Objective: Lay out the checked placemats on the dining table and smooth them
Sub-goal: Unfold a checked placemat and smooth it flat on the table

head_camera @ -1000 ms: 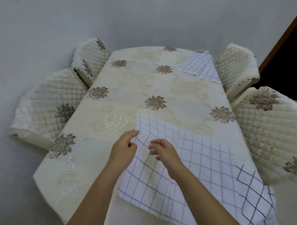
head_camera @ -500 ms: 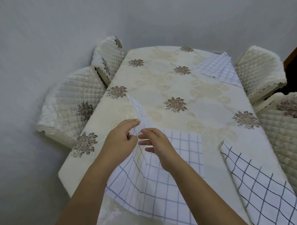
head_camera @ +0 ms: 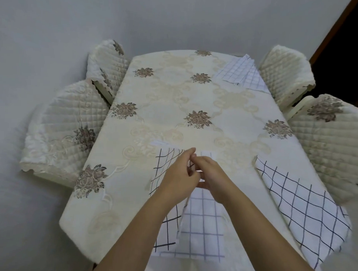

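A small stack of checked placemats lies at the near middle of the dining table (head_camera: 175, 98): a pale blue-checked placemat (head_camera: 201, 227) on top, a dark-checked placemat (head_camera: 164, 167) showing beneath at the left. My left hand (head_camera: 178, 176) and my right hand (head_camera: 211, 177) meet over the stack's far end, fingers curled and pinching the fabric there. Another dark-checked placemat (head_camera: 297, 202) lies flat at the near right edge. A further blue-checked placemat (head_camera: 239, 73) sits at the far right corner.
The table wears a cream cloth with brown flower motifs. Quilted cream chairs stand close on both sides: two on the left (head_camera: 60, 129) and two on the right (head_camera: 332, 144). A dark doorway (head_camera: 343, 50) opens at the upper right.
Both hands moved rightward, together, over the stack. The blue-checked placemat is now narrower and bunched under the hands, and a dark-checked one shows beneath it. The camera view shifted.
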Action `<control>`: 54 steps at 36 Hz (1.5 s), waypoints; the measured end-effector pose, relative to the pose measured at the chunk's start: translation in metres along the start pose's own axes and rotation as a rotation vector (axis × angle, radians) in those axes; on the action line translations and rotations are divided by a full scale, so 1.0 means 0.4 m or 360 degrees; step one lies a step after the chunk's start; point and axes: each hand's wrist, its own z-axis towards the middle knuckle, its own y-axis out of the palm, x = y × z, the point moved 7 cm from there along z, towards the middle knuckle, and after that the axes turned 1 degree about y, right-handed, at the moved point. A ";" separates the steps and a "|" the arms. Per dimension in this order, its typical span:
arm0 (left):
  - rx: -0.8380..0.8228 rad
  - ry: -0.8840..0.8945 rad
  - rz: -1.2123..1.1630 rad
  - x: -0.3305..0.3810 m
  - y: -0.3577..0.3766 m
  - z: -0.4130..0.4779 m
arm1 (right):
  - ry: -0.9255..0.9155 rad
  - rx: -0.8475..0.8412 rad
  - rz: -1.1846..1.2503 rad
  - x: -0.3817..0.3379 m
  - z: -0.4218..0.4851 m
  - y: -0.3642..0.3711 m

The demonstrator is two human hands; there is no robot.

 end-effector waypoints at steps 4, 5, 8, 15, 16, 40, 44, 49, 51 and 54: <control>-0.0081 -0.0078 -0.0045 -0.031 0.047 0.006 | 0.0093 0.0113 -0.0140 0.040 0.010 -0.043; -0.0093 -0.0099 -0.0052 -0.040 0.055 0.005 | 0.0112 0.0142 -0.0202 0.049 0.012 -0.053; -0.0057 -0.0129 -0.0013 -0.061 0.062 -0.002 | 0.0167 0.0241 -0.0338 0.075 0.016 -0.084; 0.0183 -0.0195 0.0038 -0.134 0.025 -0.002 | 0.0239 0.0403 -0.0473 0.131 0.041 -0.147; 0.0210 -0.0213 0.0057 -0.150 0.019 -0.001 | 0.0252 0.0395 -0.0483 0.142 0.048 -0.153; 0.0310 -0.0980 0.0623 -0.473 -0.045 -0.079 | 0.0421 0.0469 -0.1006 0.297 0.083 -0.224; 0.0287 -0.0986 0.0694 -0.487 -0.047 -0.082 | 0.0356 0.0505 -0.1148 0.295 0.083 -0.226; 0.0273 -0.0928 0.0742 -0.494 -0.044 -0.078 | 0.0282 0.0526 -0.1235 0.299 0.086 -0.230; 0.0270 -0.0881 0.0821 -0.488 -0.042 -0.079 | 0.0266 0.0546 -0.1255 0.303 0.086 -0.234; 0.0282 -0.0716 0.1197 -0.463 -0.039 -0.083 | 0.0250 0.0596 -0.1299 0.312 0.083 -0.243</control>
